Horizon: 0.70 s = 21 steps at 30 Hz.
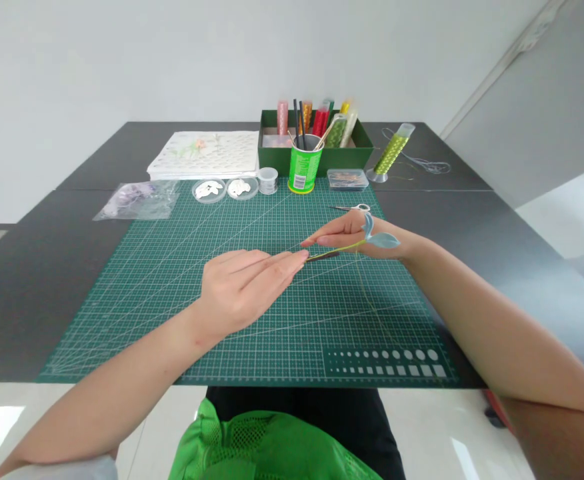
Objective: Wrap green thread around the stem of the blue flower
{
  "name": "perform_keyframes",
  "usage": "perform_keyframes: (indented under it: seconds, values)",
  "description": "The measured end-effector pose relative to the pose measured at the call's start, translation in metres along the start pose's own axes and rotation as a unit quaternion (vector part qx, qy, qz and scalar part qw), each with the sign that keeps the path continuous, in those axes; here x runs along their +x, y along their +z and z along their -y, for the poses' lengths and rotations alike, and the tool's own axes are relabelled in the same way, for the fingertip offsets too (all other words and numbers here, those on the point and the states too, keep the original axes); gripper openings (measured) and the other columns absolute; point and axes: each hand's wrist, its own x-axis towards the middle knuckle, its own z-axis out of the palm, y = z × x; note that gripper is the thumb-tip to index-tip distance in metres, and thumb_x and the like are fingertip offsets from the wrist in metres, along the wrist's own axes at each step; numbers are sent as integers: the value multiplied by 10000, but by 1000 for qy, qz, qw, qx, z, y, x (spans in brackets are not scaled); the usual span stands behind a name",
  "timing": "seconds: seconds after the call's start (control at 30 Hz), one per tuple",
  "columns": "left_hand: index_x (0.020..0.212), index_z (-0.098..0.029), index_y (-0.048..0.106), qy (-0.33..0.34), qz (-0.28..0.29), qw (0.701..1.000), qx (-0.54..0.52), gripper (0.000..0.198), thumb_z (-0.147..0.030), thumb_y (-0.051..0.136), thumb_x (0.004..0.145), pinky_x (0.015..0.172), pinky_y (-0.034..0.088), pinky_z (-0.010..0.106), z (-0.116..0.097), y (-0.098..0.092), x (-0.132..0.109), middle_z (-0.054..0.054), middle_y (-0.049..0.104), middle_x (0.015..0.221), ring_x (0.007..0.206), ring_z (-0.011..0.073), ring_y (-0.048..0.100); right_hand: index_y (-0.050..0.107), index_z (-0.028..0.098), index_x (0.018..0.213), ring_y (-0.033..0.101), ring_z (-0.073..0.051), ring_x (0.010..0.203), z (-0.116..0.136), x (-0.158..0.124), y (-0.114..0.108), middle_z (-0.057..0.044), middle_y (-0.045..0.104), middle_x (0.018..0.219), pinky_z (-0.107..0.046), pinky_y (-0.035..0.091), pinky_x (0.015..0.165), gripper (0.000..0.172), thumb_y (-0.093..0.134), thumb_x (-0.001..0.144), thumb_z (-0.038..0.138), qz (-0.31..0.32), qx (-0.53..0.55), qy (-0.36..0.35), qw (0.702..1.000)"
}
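Note:
My left hand (252, 287) is above the cutting mat (252, 360), its fingers pressed together around the end of a thin green stem (339, 249). The stem slants up to the right and bears pale blue-grey leaves (383, 240) at its tip. A short dark strip (328, 255) shows beside the stem, close to the left fingertips. My right hand (345, 230) is closed behind the stem, its fingertips close to those of the left; what they pinch, if anything, is hidden. A fine thread (367, 297) hangs below the right hand toward the mat.
Small scissors (359, 208) lie behind my right hand. Farther back are two dishes of white pieces (209, 191), a green can (305, 167) of sticks, a clear box (348, 179), a green thread spool (392, 152), a green box (367, 143), a white foam block (212, 157) and a plastic bag (137, 200).

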Motion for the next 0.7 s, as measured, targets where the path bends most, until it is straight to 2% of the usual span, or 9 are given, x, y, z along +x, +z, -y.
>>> perform_keyframes:
  seconds: [0.07, 0.1, 0.17, 0.2, 0.27, 0.4, 0.57, 0.7]
  values:
    - [1107, -133, 718, -1, 4, 1000, -12, 181, -95, 723, 930, 639, 585, 235, 1, 1, 0, 29, 827, 931, 700, 121, 751, 815, 168, 1107, 611, -171, 734, -1, -1, -1, -53, 740, 829, -297, 460, 646, 412, 663, 926, 506, -2, 11, 2, 1000]
    - [1103, -133, 717, 1, 7, 1000, -21, 179, -96, 726, 928, 627, 581, 239, 1, 2, 0, 25, 828, 931, 688, 120, 747, 808, 166, 1121, 538, -134, 629, -2, -2, -2, -17, 665, 700, -273, 404, 575, 408, 663, 933, 498, -3, 25, 7, 1000]
    - [1106, -125, 709, 15, 16, 999, -42, 178, -95, 722, 931, 610, 573, 245, 1, 4, 0, 20, 830, 940, 675, 117, 742, 790, 168, 1141, 334, -88, 492, -5, -4, -6, 63, 420, 527, -250, 257, 476, 394, 666, 944, 486, -20, 78, 28, 996]
    - [1110, -122, 702, 25, 23, 998, -50, 173, -96, 712, 939, 604, 569, 247, 1, 4, 0, 18, 831, 949, 678, 116, 742, 779, 167, 1141, 251, -81, 473, -7, -5, -9, 86, 317, 512, -251, 200, 457, 388, 667, 948, 485, -33, 116, 37, 992]
    - [1111, -125, 690, 49, 44, 996, -53, 151, -110, 686, 961, 601, 560, 251, 1, 6, -1, 8, 832, 959, 696, 118, 747, 758, 163, 1069, 156, -76, 474, -13, -6, -16, 103, 211, 536, -254, 141, 443, 362, 675, 947, 493, -69, 193, 41, 978]
    - [1098, -147, 693, 80, 90, 992, -31, 115, -156, 653, 990, 574, 530, 258, 3, 10, -4, -28, 828, 912, 684, 118, 736, 632, 200, 871, 60, -78, 482, -20, -9, -36, 107, 142, 574, -261, 90, 437, 369, 621, 970, 556, -144, 279, 41, 949]
    - [1085, -140, 700, 82, 110, 989, -48, 117, -159, 621, 1001, 545, 515, 264, 4, 12, -5, -24, 825, 893, 680, 121, 735, 559, 246, 893, 24, -104, 500, -26, -20, -70, 107, 132, 569, -319, 69, 499, 303, 544, 1020, 520, -198, 281, 93, 935]
    - [1087, -171, 713, 76, 119, 986, -88, 151, -179, 576, 1024, 574, 534, 244, 3, 11, -5, -22, 828, 898, 686, 112, 740, 539, 258, 866, 37, -117, 522, -45, -35, -94, 108, 168, 556, -364, 91, 562, 293, 553, 1017, 508, -259, 251, 104, 927]
